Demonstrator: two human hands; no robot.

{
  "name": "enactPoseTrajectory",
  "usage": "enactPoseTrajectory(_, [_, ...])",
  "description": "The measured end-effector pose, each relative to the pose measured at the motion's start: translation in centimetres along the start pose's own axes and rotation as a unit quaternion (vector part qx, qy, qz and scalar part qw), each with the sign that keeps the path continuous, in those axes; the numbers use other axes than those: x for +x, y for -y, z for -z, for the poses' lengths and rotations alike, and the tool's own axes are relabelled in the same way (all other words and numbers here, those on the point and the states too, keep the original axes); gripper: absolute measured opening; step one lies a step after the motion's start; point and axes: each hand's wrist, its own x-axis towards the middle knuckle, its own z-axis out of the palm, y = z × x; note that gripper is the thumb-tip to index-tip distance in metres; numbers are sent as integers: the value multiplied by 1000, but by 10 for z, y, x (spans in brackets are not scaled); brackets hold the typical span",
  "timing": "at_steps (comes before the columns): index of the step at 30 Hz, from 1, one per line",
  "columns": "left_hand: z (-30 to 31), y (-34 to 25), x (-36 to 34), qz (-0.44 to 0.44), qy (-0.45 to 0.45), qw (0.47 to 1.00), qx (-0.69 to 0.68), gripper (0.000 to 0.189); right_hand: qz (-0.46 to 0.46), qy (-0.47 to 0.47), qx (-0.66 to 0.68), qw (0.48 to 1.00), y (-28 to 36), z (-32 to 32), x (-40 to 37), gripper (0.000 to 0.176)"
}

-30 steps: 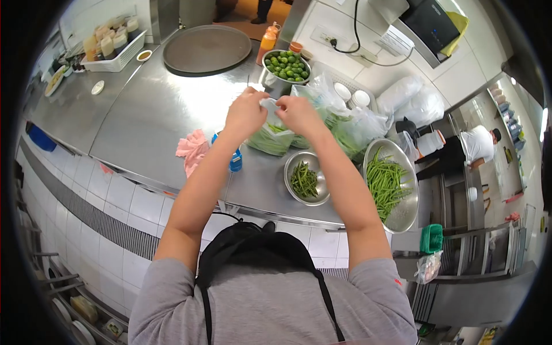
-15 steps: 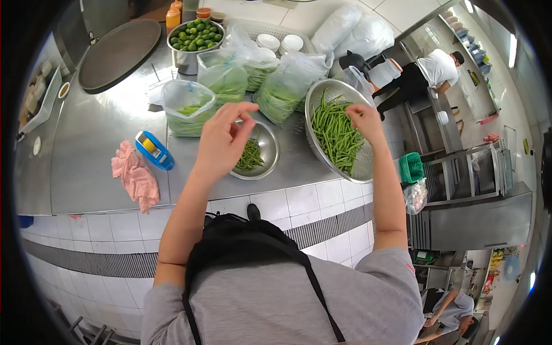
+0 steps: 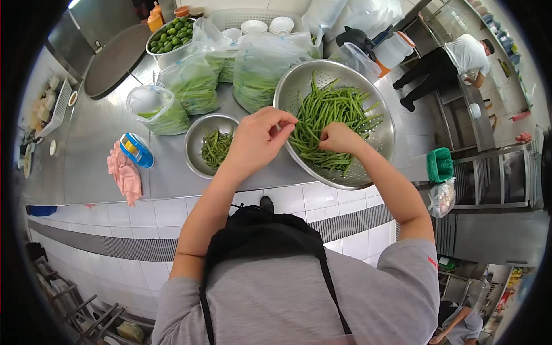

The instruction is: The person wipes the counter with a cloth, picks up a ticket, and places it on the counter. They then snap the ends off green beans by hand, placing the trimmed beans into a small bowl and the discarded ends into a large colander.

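silver, perforated metal colander [image 3: 376, 92] sits right of centre in the frame, heaped with long slender green beans [image 3: 330, 106]. from where i stand, the left hand [image 3: 257, 140] is at the colander's left side, thumb and forefinger drawn close together; i can't tell whether they pinch a bean. the right hand [image 3: 340, 140] curls in over the beans, its fingers bunched, and what they grip is hidden. a small round steel bowl [image 3: 195, 144] of short green pieces [image 3: 214, 150] stands left of centre, partly behind the left forearm.
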Motion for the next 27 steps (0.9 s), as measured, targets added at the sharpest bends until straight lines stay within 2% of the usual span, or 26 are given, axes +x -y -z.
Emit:
enactPoseTrajectory(2, [-16, -3, 5, 4, 12, 1000, 18, 11, 10, -9, 51, 999, 7, 22, -16, 30])
enactPoseTrajectory(4, [-30, -7, 9, 95, 58, 992, 55, 15, 15, -39, 214, 976, 13, 40, -34, 21])
enactPoseTrajectory(6, [-46, -8, 15, 113, 83, 987, 79, 21, 30, -46, 256, 965, 12, 46, -44, 16])
enactPoseTrajectory(8, [-63, -12, 21, 169, 142, 974, 56, 25, 8, -62, 403, 913, 14, 50, -51, 15])
enactPoseTrajectory(10, [-79, -7, 26, 138, 128, 982, 25, 29, 21, -73, 413, 907, 22, 51, -59, 15])
enactPoseTrajectory(11, [-88, -4, 28, 191, 100, 970, -109, 29, 38, -97, 460, 882, 24, 48, -61, 13])
enactPoseTrajectory(12, [-92, -5, 30, 239, 71, 938, -241, 29, 54, -118, 506, 852, 26, 43, -63, 11])
enactPoseTrajectory(16, [-91, -8, 34, 265, 29, 900, -343, 25, 69, -165, 504, 845, 31, 35, -80, 16])
enactPoseTrajectory(21, [-76, -20, 30, 239, -29, 889, -390, 21, 71, -169, 516, 837, 32, 14, -90, 16])
enactPoseTrajectory(23, [-69, -22, 24, 230, -39, 890, -392, 21, 179, -312, 350, 865, 40, 5, -86, 14])
enactPoseTrajectory(27, [-45, -31, 9, 228, -62, 889, -392, 22, 188, -311, 337, 869, 76, 3, -88, 8])
